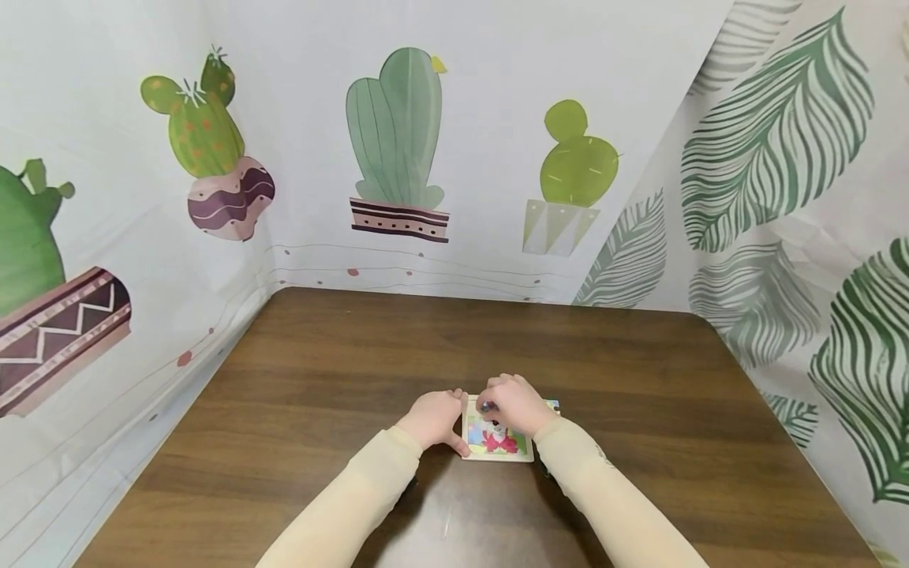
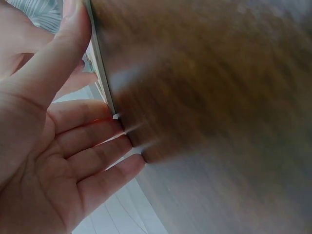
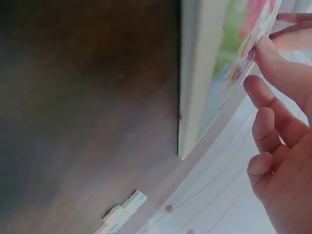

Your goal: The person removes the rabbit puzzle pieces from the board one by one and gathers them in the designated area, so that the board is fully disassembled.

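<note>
Left hand (image 1: 432, 420) spread wide, touching square pale-rimmed picture-puzzle board (image 1: 497, 458) at 9 o'clock | right hand (image 1: 517, 403) pinching small dark-bluish piece (image 1: 488, 407)

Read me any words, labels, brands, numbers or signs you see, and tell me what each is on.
No readable words, labels, brands, numbers or signs.
Right sleeve: a small mark, too small to tell if it's lettering.
Picture puzzle: coloured picture, no legible text.
Wall cloth: printed cacti and leaves, no lettering visible.
</note>
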The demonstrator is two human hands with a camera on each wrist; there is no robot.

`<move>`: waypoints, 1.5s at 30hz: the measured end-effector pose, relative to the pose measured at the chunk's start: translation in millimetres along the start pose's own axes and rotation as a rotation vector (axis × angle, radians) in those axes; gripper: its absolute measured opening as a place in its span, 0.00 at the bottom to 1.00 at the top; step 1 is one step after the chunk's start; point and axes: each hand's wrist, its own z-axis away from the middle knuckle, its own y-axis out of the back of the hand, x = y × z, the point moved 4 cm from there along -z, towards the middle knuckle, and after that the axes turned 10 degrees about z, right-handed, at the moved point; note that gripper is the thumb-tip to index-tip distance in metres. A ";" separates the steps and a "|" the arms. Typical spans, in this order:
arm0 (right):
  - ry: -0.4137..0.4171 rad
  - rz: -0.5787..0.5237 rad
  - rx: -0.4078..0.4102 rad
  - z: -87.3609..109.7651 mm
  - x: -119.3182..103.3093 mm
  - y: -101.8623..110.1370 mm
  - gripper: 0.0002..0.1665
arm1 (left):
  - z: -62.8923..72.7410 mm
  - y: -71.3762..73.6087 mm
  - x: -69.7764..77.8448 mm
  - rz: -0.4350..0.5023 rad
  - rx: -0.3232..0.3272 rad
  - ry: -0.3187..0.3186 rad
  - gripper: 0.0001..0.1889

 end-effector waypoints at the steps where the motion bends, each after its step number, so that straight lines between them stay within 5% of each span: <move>1: -0.009 -0.006 -0.007 -0.3 0.2 -0.5 0.08 | 0.2 0.1 0.0 -0.001 0.003 -0.002 0.48; 19: -0.062 -0.119 -0.110 -3.1 2.8 -5.3 0.14 | -0.9 -1.6 -1.2 -0.014 0.018 -0.014 0.44; 27: -0.255 -0.242 -0.068 0.1 14.9 -7.0 0.18 | -0.7 -0.8 -0.7 -0.015 -0.014 0.010 0.50; 36: -0.254 -0.310 -0.020 2.5 21.5 -6.9 0.06 | -2.1 -2.6 -1.8 -0.014 -0.027 0.019 0.52; 45: -0.281 -0.252 0.002 3.2 25.7 -7.6 0.08 | -2.1 -3.3 -1.9 -0.012 -0.023 0.017 0.51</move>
